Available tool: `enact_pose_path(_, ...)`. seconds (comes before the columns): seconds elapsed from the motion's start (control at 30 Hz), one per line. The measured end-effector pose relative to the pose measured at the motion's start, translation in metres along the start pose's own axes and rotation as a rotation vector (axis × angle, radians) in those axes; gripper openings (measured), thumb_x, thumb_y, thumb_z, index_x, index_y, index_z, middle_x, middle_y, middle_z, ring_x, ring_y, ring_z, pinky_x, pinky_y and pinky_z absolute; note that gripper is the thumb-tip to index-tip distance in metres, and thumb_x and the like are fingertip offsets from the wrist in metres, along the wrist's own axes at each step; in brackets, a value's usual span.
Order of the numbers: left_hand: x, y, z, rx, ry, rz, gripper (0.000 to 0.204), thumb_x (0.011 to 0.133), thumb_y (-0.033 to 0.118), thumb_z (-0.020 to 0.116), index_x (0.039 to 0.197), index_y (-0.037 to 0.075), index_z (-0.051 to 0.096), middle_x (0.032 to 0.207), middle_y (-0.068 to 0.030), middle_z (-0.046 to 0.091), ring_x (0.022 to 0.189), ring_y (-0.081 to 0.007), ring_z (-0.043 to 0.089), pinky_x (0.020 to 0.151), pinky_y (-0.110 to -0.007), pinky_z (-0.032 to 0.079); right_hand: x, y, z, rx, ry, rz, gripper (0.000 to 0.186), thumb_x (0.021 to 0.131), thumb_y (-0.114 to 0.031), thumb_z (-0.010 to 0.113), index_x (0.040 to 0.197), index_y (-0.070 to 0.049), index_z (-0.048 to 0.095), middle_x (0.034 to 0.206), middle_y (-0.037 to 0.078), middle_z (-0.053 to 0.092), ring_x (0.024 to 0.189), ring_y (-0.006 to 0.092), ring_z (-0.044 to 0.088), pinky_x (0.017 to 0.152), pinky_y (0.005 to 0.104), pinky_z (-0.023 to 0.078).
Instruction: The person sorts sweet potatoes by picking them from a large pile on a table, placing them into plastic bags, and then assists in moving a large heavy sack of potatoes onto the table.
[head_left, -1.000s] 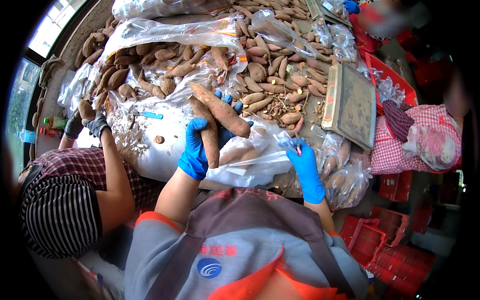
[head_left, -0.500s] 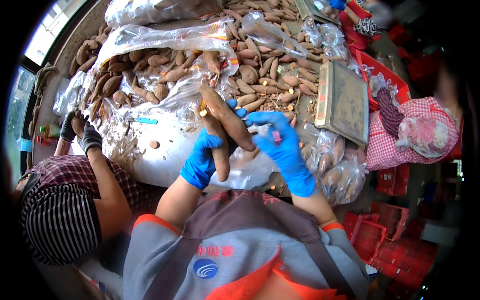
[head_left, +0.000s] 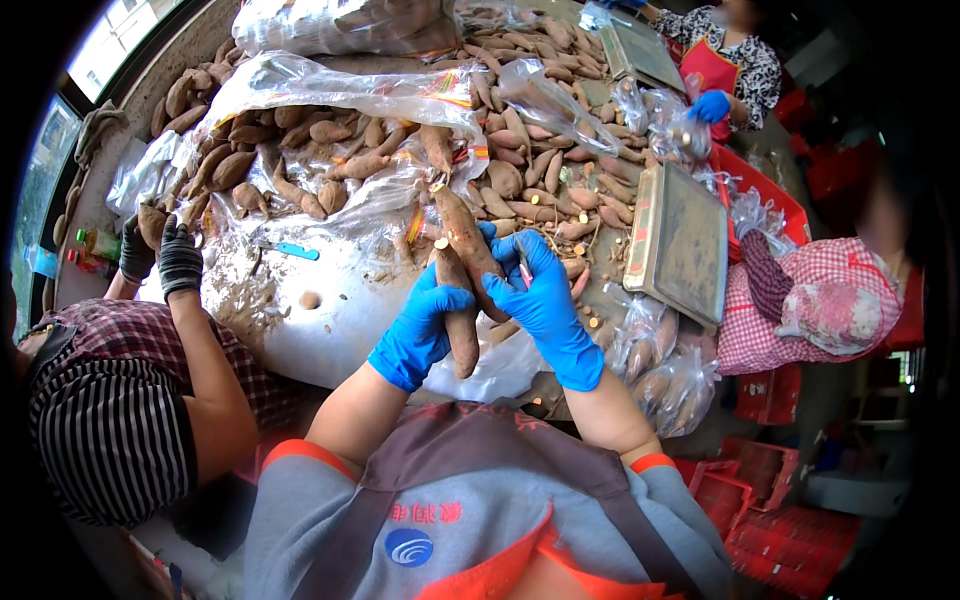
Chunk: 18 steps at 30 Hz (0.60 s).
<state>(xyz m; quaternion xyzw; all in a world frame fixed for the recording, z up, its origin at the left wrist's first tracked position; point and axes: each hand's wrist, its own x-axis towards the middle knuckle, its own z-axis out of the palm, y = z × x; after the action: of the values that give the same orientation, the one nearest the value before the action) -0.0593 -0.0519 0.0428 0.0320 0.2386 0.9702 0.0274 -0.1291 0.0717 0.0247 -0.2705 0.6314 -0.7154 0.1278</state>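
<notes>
My left hand (head_left: 412,336), in a blue glove, is closed on two sweet potatoes side by side. The smaller sweet potato (head_left: 459,325) lies nearest my palm, its upper end cut pale. A longer, thicker sweet potato (head_left: 462,238) slants beside it, its lower part between my hands. My right hand (head_left: 548,310), also gloved in blue, is pinched around a small pinkish tool (head_left: 524,272) right beside the longer one. Only a short bit of that tool shows; the rest is hidden by the fingers.
Sweet potatoes (head_left: 535,165) heap across the table, some on plastic sheeting (head_left: 330,85). A blue knife (head_left: 292,250) lies left of centre. At right stand a scale (head_left: 678,245), bagged sweet potatoes (head_left: 678,395) and a red crate (head_left: 765,195). Co-workers work at left, right and far right.
My right hand has come in against the longer sweet potato, its fingers now closed together. Both sweet potatoes have shifted slightly right and down. The co-worker at the far right shows more fully.
</notes>
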Motion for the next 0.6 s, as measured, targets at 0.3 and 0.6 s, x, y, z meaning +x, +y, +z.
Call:
enact_pose_path(0.3, 0.007, 0.0, -0.009, -0.062, 0.044, 0.004, 0.064, 0.064, 0.005, 0.053, 0.124, 0.001, 0.032, 0.122, -0.0182, 0.043, 0.113, -0.0278, 0.043, 0.099, -0.034, 0.032, 0.002, 0.0, -0.006, -0.155, 0.026, -0.065, 0.029, 0.074, -0.001, 0.061, 0.101, -0.004, 0.053, 0.086, 0.002, 0.054, 0.081, 0.0102, 0.051, 0.072, 0.0234, 0.043)
enact_pose_path(0.6, 0.01, 0.01, -0.015, -0.052, 0.12, -0.047, 0.051, 0.073, 0.005, 0.05, 0.122, -0.003, 0.037, 0.117, -0.0155, 0.046, 0.111, -0.0256, 0.044, 0.097, -0.036, 0.035, -0.013, 0.019, -0.014, 0.164, -0.036, 0.261, 0.042, 0.078, -0.012, 0.062, 0.114, 0.002, 0.045, 0.105, 0.007, 0.053, 0.095, 0.0144, 0.051, 0.083, 0.0262, 0.042)
